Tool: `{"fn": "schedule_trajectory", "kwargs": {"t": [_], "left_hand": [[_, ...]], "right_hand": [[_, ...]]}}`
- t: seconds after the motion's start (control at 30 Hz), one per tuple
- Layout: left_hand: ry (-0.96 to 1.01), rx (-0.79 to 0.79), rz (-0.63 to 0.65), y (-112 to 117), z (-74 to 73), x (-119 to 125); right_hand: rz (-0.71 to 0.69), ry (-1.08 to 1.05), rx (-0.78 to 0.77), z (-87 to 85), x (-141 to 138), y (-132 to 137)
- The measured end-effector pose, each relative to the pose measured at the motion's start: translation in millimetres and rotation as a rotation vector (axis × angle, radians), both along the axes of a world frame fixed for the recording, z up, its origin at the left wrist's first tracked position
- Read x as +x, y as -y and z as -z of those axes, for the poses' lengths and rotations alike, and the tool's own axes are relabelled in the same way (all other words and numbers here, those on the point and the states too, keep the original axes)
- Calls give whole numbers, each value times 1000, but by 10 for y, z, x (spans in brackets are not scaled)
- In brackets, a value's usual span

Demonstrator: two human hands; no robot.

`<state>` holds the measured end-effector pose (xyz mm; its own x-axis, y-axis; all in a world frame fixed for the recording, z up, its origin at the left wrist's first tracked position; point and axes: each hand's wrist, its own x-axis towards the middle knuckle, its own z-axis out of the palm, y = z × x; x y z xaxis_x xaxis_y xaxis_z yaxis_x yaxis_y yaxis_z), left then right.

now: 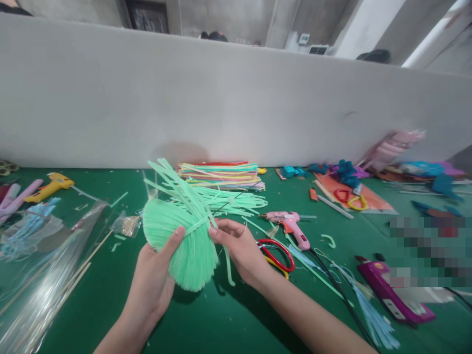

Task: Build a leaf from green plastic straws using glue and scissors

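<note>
A green bundle point(193, 258) is clasped in the left hand point(154, 268). A strip point(228, 265) is pinched by the right hand point(241, 251), fingers bent.

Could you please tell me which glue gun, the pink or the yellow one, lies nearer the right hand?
The pink glue gun, just to the right of the right hand; the yellow glue gun lies far off at the left.

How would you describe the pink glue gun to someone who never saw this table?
On the green table, go to the person's right hand, at the light green bundle. Just to its right, beyond the red and yellow scissor handles, lies the pink glue gun. Its pink body sets it apart from those handles and from the yellow glue gun at the far left.
</note>
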<state>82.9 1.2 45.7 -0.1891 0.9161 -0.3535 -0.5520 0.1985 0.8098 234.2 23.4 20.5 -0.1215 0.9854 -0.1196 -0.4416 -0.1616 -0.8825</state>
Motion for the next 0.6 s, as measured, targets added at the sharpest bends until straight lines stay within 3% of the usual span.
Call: {"fn": "schedule_trajectory", "kwargs": {"t": [0.6], "left_hand": [[6, 18, -29, -12, -22, -4]], "right_hand": [[-20, -22, -44, 49, -41, 69]]}}
